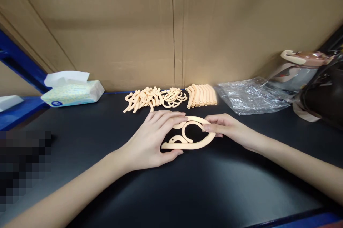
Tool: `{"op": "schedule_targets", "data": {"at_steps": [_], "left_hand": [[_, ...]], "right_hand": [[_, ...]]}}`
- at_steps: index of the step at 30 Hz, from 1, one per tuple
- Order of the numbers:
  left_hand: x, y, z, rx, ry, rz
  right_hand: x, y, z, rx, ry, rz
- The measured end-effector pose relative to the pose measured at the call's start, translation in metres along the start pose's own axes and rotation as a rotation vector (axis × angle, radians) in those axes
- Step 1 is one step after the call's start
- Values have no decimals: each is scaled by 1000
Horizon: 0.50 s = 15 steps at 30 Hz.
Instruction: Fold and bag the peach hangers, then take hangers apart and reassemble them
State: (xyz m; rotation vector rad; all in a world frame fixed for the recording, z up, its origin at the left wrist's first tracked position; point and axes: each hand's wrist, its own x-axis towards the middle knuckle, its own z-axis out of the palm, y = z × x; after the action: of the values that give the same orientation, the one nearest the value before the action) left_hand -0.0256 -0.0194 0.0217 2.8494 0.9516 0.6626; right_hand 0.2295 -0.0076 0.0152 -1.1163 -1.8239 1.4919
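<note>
A beige plastic folding hanger (197, 145), made of curved pieces in a teardrop outline, is between my two hands just above or on the black table; I cannot tell which. Inside its outline sit a C-shaped hook and a small arched piece with a hole. My left hand (151, 140) is wrapped round the narrow left end, fingers over the far side and thumb along the near side. At the rounded right end, my right hand (223, 126) pinches the hanger between thumb and fingers. Part of the far left edge is hidden under my left fingers.
Behind the hands lie a pile of short curved beige pieces (144, 98), some beige hooks (174, 97) and a row of curved beige arms (201, 95). A tissue pack (72, 93) stands left; a clear plastic bag (249, 95) and a bottle (300, 72) are right. Cardboard (128, 35) closes the back.
</note>
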Motion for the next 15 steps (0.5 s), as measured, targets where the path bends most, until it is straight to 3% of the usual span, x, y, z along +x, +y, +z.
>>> {"op": "schedule_targets", "data": {"at_steps": [15], "left_hand": [[-1,1,-2,-28,81,-26]], "right_hand": [[0,0,-2,-21,-18,-65]]}}
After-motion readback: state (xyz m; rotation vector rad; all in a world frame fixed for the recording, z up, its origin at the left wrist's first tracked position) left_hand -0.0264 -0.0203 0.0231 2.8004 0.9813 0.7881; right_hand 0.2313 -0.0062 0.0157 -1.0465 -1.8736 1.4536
